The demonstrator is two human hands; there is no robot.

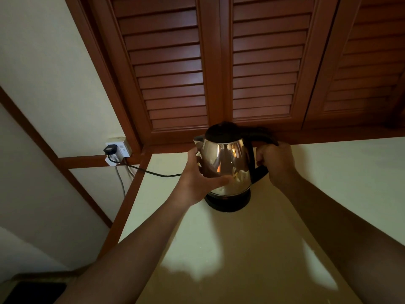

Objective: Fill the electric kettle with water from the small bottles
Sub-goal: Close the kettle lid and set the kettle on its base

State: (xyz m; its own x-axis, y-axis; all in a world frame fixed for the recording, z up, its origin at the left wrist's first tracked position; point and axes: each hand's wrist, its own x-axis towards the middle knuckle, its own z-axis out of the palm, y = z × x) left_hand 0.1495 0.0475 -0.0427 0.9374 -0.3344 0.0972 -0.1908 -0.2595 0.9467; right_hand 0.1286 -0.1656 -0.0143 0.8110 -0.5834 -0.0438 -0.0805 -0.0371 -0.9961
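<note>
A shiny steel electric kettle (pixel 230 159) with a black lid and black handle stands on its black base (pixel 228 204) at the back of a pale counter (pixel 241 249). Its lid is down and its spout points left. My left hand (pixel 197 181) wraps the kettle's left side, thumb across the front of the steel body. My right hand (pixel 277 161) is closed around the black handle on the right. No water bottles are in view.
A black cord (pixel 151 172) runs from the base leftward to a plug in a white wall socket (pixel 118 149). Brown louvred wooden doors (pixel 219 73) rise right behind the kettle. The counter's wooden left edge (pixel 129 205) borders a wall.
</note>
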